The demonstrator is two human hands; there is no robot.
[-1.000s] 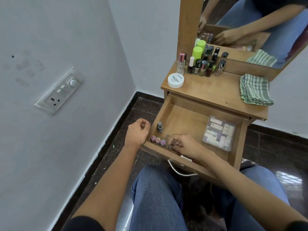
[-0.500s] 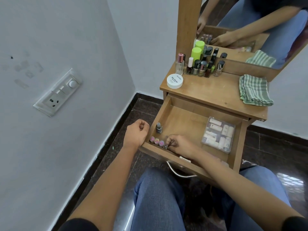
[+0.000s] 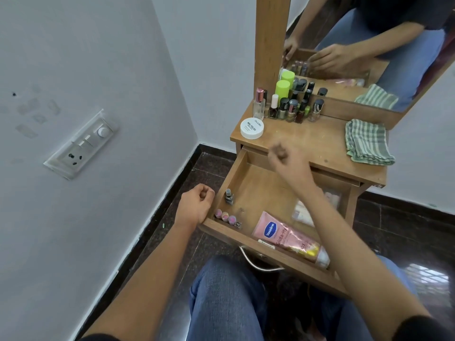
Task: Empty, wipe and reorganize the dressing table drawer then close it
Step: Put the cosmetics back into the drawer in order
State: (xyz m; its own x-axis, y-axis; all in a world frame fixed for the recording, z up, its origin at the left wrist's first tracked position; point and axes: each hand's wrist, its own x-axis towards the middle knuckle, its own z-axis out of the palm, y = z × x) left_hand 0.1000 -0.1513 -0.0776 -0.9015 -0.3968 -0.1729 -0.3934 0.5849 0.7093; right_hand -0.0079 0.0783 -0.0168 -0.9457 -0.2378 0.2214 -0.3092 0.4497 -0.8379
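The wooden drawer (image 3: 231,173) stands pulled out over my knees. Inside, one nail polish bottle (image 3: 229,196) stands upright by the left wall, and a row of small pink-capped bottles (image 3: 225,216) lines the front left corner. A pink Vaseline tube (image 3: 283,233) lies along the front. My right forearm half hides a clear plastic box (image 3: 302,212). My right hand (image 3: 283,158), blurred and with curled fingers, hangs above the drawer's back edge, holding nothing I can see. My left hand (image 3: 197,205) is a fist against the drawer's outer left front corner.
On the tabletop sit a white jar (image 3: 252,128), a cluster of polish bottles (image 3: 290,107) by the mirror (image 3: 369,45), and a folded green checked cloth (image 3: 366,142). A metal handle (image 3: 258,264) hangs off the drawer front. The wall with a socket plate (image 3: 81,146) is close on the left.
My right hand has left the small bottles at the drawer's front and risen toward the tabletop edge, uncovering the pink tube. The left hand has stayed put.
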